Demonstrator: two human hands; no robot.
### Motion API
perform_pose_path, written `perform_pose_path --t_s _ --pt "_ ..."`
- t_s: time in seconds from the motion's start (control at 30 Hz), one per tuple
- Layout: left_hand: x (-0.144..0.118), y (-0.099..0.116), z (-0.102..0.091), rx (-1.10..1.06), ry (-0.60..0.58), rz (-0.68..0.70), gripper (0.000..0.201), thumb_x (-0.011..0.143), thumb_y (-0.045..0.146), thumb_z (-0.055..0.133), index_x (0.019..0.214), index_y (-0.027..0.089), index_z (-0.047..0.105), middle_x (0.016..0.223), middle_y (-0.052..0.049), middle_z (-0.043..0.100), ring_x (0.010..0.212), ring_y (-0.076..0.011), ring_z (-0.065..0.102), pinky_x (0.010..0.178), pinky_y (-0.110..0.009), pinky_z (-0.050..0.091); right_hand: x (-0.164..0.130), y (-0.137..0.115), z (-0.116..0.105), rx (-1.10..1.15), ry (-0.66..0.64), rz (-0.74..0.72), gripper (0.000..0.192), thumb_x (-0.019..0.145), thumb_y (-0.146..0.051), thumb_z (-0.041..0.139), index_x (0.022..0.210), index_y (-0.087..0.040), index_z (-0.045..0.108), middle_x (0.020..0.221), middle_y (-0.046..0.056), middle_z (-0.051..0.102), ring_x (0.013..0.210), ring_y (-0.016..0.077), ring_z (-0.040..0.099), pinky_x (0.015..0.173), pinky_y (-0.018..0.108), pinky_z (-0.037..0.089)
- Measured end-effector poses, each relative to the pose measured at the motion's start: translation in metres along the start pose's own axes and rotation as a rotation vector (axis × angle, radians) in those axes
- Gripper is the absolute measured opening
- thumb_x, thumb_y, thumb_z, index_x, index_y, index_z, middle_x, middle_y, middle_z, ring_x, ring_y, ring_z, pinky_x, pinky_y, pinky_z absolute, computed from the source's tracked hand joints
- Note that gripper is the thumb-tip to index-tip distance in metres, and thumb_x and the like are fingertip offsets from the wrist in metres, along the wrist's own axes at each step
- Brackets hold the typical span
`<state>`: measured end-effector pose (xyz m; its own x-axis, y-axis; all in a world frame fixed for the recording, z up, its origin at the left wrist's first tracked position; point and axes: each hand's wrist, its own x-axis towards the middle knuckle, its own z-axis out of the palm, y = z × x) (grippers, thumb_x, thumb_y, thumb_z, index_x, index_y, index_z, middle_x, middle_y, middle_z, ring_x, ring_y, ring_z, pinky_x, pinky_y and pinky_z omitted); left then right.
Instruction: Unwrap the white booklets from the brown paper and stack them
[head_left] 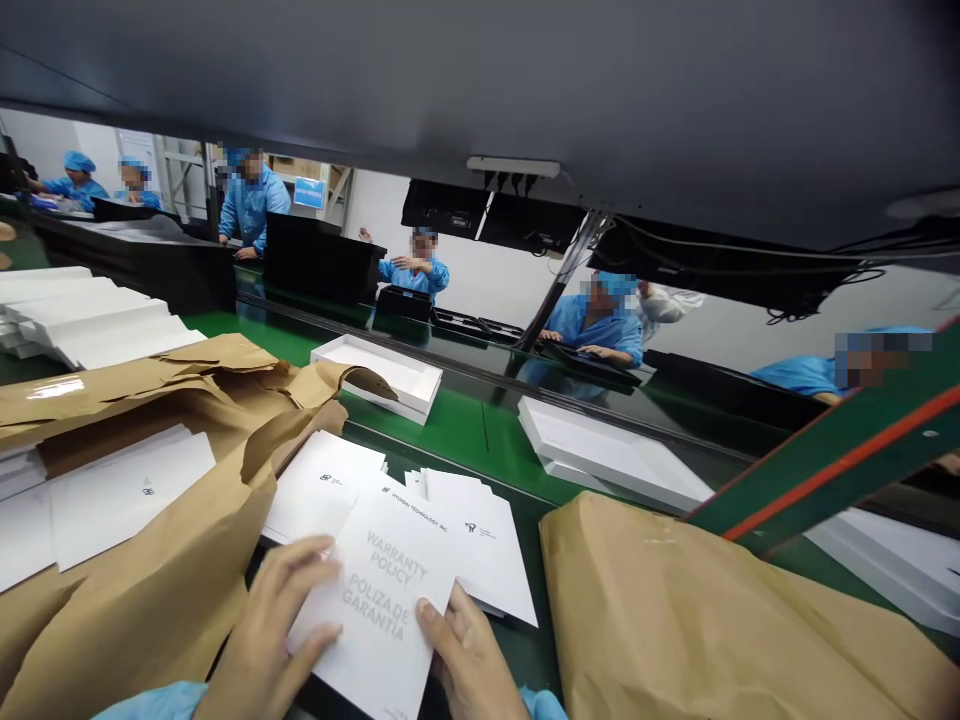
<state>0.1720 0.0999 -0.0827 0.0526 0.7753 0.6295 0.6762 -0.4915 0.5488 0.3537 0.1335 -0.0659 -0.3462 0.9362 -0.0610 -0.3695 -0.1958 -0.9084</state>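
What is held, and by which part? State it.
Both hands hold the white printed warranty policy booklet: left hand on its left edge, right hand at its lower right edge.

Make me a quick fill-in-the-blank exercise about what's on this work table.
1. Both hands, left hand and right hand, hold a booklet headed WARRANTY ____.
2. The torn wrapping around the paper stacks is ____ paper.
3. The open white tray sits on a ____ belt.

Missing words: POLICY; brown; green
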Motion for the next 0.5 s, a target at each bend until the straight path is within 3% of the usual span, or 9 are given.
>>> perform_pose_path --t_s 0.07,0.1,0.2,0.27,0.33,0.4,0.5 --pt "0.004 0.0 -0.004 -0.347 -0.087 -0.361 0.036 0.085 0.039 0.041 0.116 0.025 0.034 0.11 -0.007 0.045 0.097 -0.023 0.046 0.079 -0.031 0.042 -0.004 -0.005 0.0 -0.027 -0.026 -0.007 0.045 0.068 -0.042 0.063 0.103 -0.015 0.051 0.11 0.012 0.051 0.1 0.023 0.047 0.087 0.035 0.036" --pt "0.007 0.002 -0.005 -0.56 -0.169 -0.476 0.039 0.084 0.041 0.042 0.117 0.023 0.033 0.107 -0.008 0.048 0.095 -0.0234 0.047 0.079 -0.032 0.044 -0.004 -0.008 0.0 -0.051 -0.043 -0.009 0.044 0.069 -0.042 0.061 0.102 -0.015 0.05 0.109 0.012 0.051 0.099 0.023 0.048 0.086 0.036 0.037" --pt "0.013 0.014 -0.005 -1.026 -0.331 -0.64 0.042 0.082 0.045 0.046 0.112 0.016 0.041 0.105 -0.01 0.052 0.098 -0.0267 0.047 0.08 -0.034 0.044 -0.002 -0.025 -0.008 -0.25 -0.114 -0.002 0.039 0.074 -0.045 0.054 0.099 -0.015 0.049 0.098 0.011 0.055 0.086 0.0202 0.052 0.073 0.032 0.041" --pt "0.014 0.019 -0.005 -1.09 -0.324 -0.688 0.043 0.081 0.044 0.048 0.113 0.015 0.042 0.11 -0.01 0.051 0.102 -0.0283 0.045 0.079 -0.033 0.044 0.002 -0.042 -0.023 -0.509 -0.107 -0.029 0.037 0.078 -0.049 0.044 0.095 -0.016 0.047 0.082 0.008 0.057 0.074 0.0173 0.053 0.063 0.028 0.041" --pt "0.013 0.019 -0.005 -1.094 -0.301 -0.724 0.046 0.082 0.043 0.048 0.117 0.015 0.036 0.114 -0.01 0.048 0.105 -0.0279 0.043 0.078 -0.032 0.045 0.004 -0.058 -0.043 -0.862 -0.001 -0.1 0.037 0.079 -0.048 0.038 0.097 -0.017 0.046 0.082 0.006 0.056 0.077 0.0178 0.052 0.067 0.031 0.042" --pt "0.012 0.017 -0.006 -1.084 -0.291 -0.749 0.047 0.083 0.043 0.047 0.119 0.016 0.032 0.118 -0.01 0.044 0.109 -0.0268 0.04 0.078 -0.03 0.044 0.005 -0.069 -0.064 -1.259 0.113 -0.156 0.04 0.077 -0.041 0.043 0.109 -0.018 0.043 0.105 0.008 0.05 0.099 0.0209 0.044 0.085 0.038 0.037" --pt "0.012 0.014 -0.005 -1.09 -0.296 -0.777 0.047 0.083 0.043 0.046 0.119 0.017 0.03 0.122 -0.008 0.042 0.113 -0.0256 0.035 0.081 -0.028 0.044 0.003 -0.071 -0.082 -1.794 0.121 -0.037 0.055 0.071 -0.025 0.054 0.123 -0.014 0.036 0.131 0.007 0.027 0.121 0.0243 0.02 0.099 0.045 0.025"
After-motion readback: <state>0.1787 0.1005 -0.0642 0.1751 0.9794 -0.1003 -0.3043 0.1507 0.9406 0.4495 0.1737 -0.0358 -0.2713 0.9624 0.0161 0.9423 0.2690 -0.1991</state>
